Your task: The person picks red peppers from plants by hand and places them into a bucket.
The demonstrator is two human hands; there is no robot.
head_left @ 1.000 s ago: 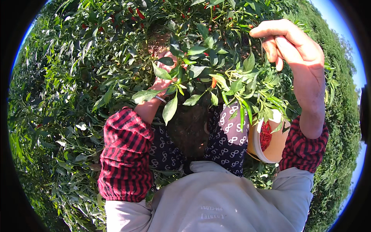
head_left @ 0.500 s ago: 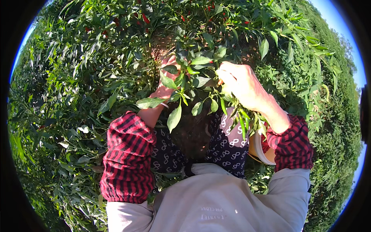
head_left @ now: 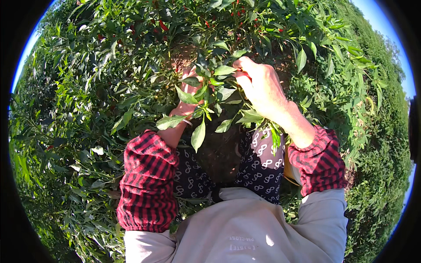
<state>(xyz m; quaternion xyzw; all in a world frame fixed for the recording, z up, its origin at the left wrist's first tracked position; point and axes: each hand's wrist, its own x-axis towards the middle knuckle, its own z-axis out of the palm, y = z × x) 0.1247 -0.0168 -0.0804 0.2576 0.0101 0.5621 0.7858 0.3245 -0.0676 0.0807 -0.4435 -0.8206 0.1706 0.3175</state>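
My left hand (head_left: 186,97) reaches up into a green pepper plant (head_left: 210,83), and leaves cover most of it. My right hand (head_left: 261,86) is just to its right with its fingers curled into the same cluster of leaves, so the fingertips are hidden. Small red peppers (head_left: 163,25) hang among the foliage higher up. Both forearms wear red-and-black checked sleeves (head_left: 147,179). What either hand holds cannot be made out.
Dense green plants surround me on all sides. The rim of a cream container (head_left: 290,172) shows under my right sleeve. Patterned dark trousers (head_left: 262,163) and a pale grey top (head_left: 245,228) fill the lower middle. Bare soil (head_left: 184,52) shows behind the hands.
My right hand has come down from the upper right and moved left into the leaves beside my left hand. The cream container is now mostly hidden under my right arm.
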